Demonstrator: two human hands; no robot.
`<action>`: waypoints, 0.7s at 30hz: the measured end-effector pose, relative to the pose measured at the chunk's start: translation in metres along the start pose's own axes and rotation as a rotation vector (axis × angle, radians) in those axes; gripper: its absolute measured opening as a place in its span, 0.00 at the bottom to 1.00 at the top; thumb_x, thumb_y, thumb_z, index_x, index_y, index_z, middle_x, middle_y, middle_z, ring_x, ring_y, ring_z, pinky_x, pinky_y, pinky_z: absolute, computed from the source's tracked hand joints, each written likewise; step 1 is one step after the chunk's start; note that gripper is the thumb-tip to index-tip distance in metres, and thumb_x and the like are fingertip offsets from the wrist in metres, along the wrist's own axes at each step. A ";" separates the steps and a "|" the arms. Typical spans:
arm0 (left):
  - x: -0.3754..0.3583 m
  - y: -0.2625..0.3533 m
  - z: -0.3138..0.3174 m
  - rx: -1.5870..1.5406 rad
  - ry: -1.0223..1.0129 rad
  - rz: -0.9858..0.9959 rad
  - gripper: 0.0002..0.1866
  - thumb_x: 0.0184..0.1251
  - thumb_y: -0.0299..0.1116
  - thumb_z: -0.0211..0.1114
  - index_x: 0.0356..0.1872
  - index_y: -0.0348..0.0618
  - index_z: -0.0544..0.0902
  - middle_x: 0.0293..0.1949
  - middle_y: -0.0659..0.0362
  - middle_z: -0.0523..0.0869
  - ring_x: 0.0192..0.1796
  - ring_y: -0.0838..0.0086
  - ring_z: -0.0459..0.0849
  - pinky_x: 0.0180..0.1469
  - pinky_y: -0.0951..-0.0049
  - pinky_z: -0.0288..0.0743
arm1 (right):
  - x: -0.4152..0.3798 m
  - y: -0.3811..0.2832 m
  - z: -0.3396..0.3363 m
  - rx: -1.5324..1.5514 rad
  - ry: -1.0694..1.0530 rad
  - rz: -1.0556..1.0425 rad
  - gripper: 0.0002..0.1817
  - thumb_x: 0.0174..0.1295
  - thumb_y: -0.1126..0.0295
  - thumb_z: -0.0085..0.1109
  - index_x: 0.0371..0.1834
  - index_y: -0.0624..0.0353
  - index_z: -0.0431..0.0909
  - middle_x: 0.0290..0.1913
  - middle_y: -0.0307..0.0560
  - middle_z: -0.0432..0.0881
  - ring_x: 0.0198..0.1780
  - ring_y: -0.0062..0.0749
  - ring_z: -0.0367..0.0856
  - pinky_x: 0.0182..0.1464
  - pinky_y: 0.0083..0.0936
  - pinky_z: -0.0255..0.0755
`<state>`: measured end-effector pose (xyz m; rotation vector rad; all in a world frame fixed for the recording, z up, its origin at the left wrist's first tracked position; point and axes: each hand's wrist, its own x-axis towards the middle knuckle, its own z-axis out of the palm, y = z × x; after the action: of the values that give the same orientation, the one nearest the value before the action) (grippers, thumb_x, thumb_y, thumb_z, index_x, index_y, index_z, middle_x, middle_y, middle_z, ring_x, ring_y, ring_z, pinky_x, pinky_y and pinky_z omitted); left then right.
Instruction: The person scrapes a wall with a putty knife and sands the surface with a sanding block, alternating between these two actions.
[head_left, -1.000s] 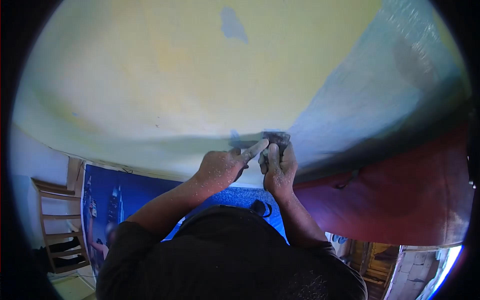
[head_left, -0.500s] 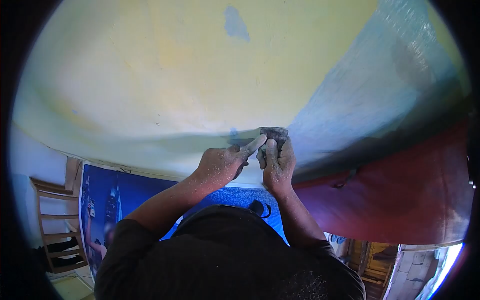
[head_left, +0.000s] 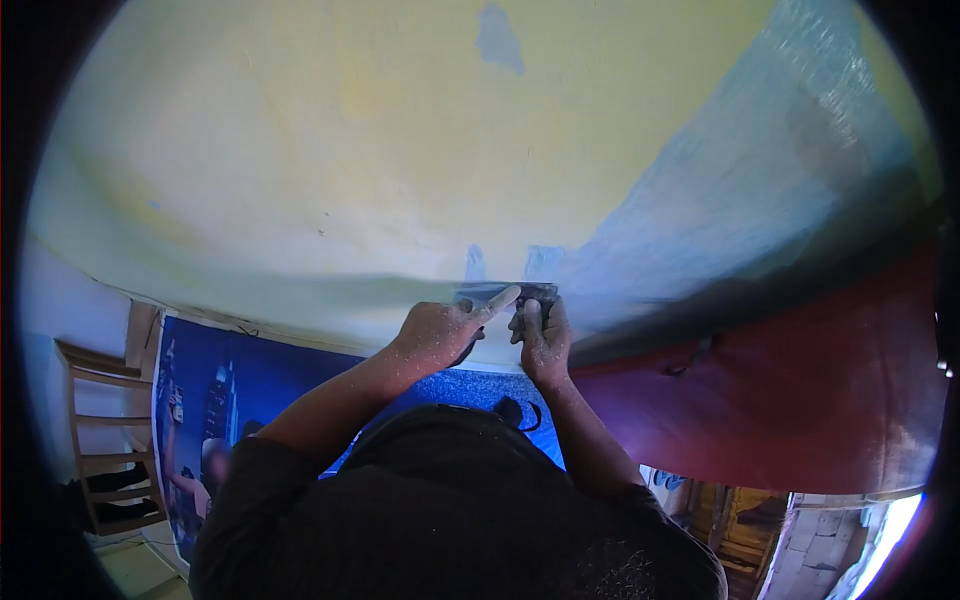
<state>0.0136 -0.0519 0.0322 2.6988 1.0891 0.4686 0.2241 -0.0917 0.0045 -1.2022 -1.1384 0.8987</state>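
Note:
My right hand (head_left: 545,338) is closed around a dark, flat scraper (head_left: 538,291), its thumb lying along the tool. The blade's wide edge meets the pale yellow painted surface (head_left: 380,170). My left hand (head_left: 440,332) has its index finger stretched out to the scraper's face, while the other fingers are curled under. Something dark shows beneath those fingers, and I cannot make out whether they hold anything. Pale dust coats both hands and forearms. Just beyond the blade is a bluish strip (head_left: 544,262), with another narrow bluish mark (head_left: 474,263) to its left.
A large bluish area (head_left: 700,200) spreads over the right side of the surface. Red sheeting (head_left: 780,400) hangs at the lower right. A blue printed banner (head_left: 200,400) and a wooden ladder-like rack (head_left: 110,430) stand at the left.
Both hands and the scraper have moved down toward my body and slightly left. A bluish strip now shows where the blade was.

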 end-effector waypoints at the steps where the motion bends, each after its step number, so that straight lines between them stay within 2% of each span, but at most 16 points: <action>1: -0.003 -0.004 0.006 -0.004 -0.020 -0.002 0.50 0.72 0.40 0.77 0.92 0.66 0.60 0.39 0.52 0.93 0.35 0.53 0.93 0.35 0.53 0.86 | -0.002 0.005 0.002 0.013 0.016 0.011 0.15 0.90 0.62 0.55 0.59 0.65 0.78 0.35 0.40 0.82 0.31 0.17 0.78 0.32 0.21 0.73; 5: -0.008 -0.008 0.023 -0.039 0.049 -0.005 0.51 0.71 0.41 0.78 0.92 0.65 0.60 0.39 0.52 0.93 0.36 0.52 0.93 0.35 0.52 0.86 | 0.001 0.002 0.004 0.037 -0.005 -0.008 0.13 0.89 0.63 0.58 0.60 0.63 0.79 0.35 0.38 0.83 0.32 0.15 0.78 0.32 0.19 0.71; 7: -0.009 -0.006 0.018 -0.067 0.054 -0.004 0.50 0.74 0.38 0.74 0.93 0.67 0.58 0.38 0.51 0.92 0.35 0.52 0.93 0.35 0.51 0.86 | 0.004 0.010 0.003 0.053 -0.031 -0.037 0.13 0.88 0.63 0.59 0.60 0.63 0.80 0.36 0.38 0.84 0.32 0.14 0.78 0.33 0.19 0.71; 11: -0.008 -0.004 0.019 -0.070 0.023 0.003 0.48 0.75 0.36 0.72 0.93 0.67 0.57 0.38 0.50 0.92 0.34 0.52 0.93 0.34 0.50 0.86 | 0.000 0.027 -0.001 0.017 -0.024 0.041 0.13 0.88 0.64 0.60 0.62 0.63 0.79 0.37 0.40 0.84 0.33 0.16 0.79 0.33 0.19 0.73; 17: -0.007 -0.002 0.022 -0.067 0.058 -0.012 0.49 0.74 0.38 0.73 0.93 0.68 0.57 0.38 0.51 0.92 0.34 0.52 0.93 0.34 0.51 0.85 | 0.002 0.014 0.009 0.127 -0.057 0.020 0.14 0.88 0.65 0.59 0.63 0.64 0.78 0.38 0.42 0.84 0.34 0.17 0.80 0.34 0.20 0.75; 20: -0.002 -0.006 0.018 0.018 -0.031 -0.046 0.50 0.72 0.39 0.75 0.92 0.66 0.59 0.42 0.52 0.95 0.36 0.52 0.94 0.34 0.51 0.86 | 0.002 0.024 0.009 0.125 -0.063 0.041 0.14 0.89 0.63 0.58 0.63 0.64 0.78 0.38 0.41 0.84 0.33 0.17 0.79 0.34 0.20 0.74; 21: -0.002 -0.008 0.016 0.002 0.002 -0.046 0.50 0.72 0.39 0.75 0.92 0.66 0.59 0.42 0.52 0.95 0.36 0.52 0.94 0.34 0.51 0.86 | 0.002 0.017 0.013 0.132 -0.051 0.027 0.14 0.89 0.63 0.57 0.63 0.63 0.78 0.38 0.40 0.83 0.33 0.17 0.78 0.34 0.20 0.74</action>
<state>0.0132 -0.0486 0.0147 2.6689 1.1500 0.4623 0.2127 -0.0841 -0.0124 -1.0942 -1.0888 1.0142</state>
